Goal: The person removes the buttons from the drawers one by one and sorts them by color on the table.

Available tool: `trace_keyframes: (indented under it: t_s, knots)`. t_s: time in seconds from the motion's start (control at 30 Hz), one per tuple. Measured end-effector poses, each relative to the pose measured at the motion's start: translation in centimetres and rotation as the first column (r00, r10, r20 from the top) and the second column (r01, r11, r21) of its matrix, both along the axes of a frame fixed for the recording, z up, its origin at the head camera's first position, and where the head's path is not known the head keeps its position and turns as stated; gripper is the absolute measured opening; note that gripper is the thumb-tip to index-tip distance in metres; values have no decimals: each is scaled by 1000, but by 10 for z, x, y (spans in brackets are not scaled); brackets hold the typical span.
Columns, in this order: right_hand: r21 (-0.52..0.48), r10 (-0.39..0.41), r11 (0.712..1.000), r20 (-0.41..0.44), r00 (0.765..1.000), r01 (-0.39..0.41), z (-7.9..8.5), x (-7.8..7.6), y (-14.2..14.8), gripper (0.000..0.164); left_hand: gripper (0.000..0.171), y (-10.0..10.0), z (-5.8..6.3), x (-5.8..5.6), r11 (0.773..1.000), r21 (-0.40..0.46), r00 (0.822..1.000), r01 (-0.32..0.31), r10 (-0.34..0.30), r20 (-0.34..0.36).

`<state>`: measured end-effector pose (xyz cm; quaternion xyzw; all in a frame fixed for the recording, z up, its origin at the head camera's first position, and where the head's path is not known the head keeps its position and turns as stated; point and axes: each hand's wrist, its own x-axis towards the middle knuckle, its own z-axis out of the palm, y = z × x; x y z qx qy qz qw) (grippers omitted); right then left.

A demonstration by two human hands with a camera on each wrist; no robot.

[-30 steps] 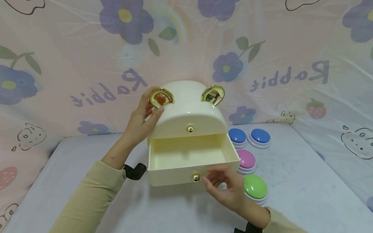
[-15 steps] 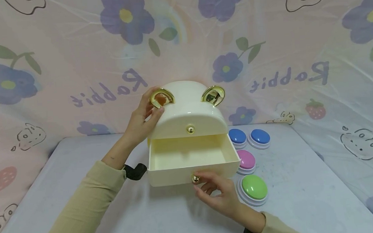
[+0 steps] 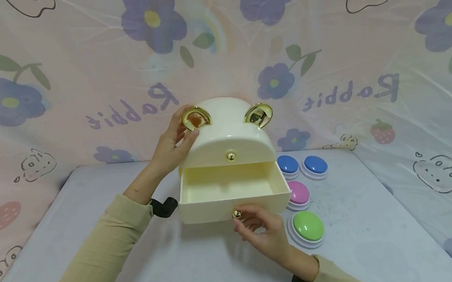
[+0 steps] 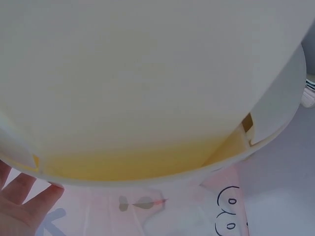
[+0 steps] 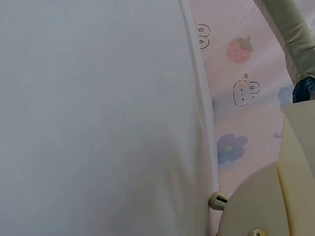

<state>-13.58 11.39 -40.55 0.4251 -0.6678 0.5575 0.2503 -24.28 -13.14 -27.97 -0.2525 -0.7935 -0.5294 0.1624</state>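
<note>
A glossy cream drawer box (image 3: 230,145) with two gold ears stands on the table, its lower drawer (image 3: 207,213) pulled out and bare inside. My left hand (image 3: 171,142) grips the box's upper left side around the gold ear (image 3: 196,117), thumb in front and fingers behind. At the drawer front, my right hand (image 3: 264,233) pinches the small gold knob (image 3: 237,214) between thumb and forefinger. A second knob (image 3: 231,156) sits on the section above. In the left wrist view, the left hand's fingers (image 4: 42,199) lie along the box's rim (image 4: 123,183); the right wrist view leaves the right hand out.
Right of the box are several round push buttons on white bases: two blue, with one blue button (image 3: 315,165) farther right, a pink button (image 3: 298,192) and a green button (image 3: 309,226). A patterned cloth (image 3: 221,59) hangs behind the white table (image 3: 370,218).
My right hand has moved left along the drawer front and taken hold of the lower knob. The drawer front has shifted very slightly inward. My left hand stays in place.
</note>
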Motion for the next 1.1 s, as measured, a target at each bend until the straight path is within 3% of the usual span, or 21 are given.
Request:
trace_keyframes:
  t_s: [0.23, 0.5, 0.83, 1.1]
  knots:
    - [10, -33, 999, 47, 998, 32, 5, -5, -1, 38, 57, 0, 1, -1, 1000, -5, 1000, 3, -3, -2]
    - [9, -57, 998, 155, 986, 57, 31, -6, -9, 30, 57, 0, 2, -1, 1000, -17, 1000, -8, 8, -7]
    - [-69, -18, 997, 299, 954, 41, 11, -37, -16, 31, 57, 0, 1, -1, 1000, -23, 1000, -16, 15, -24]
    - [-86, -32, 994, 355, 934, 66, 21, -44, -23, 29, 58, -1, 0, -2, 999, -42, 1000, -26, 25, -17]
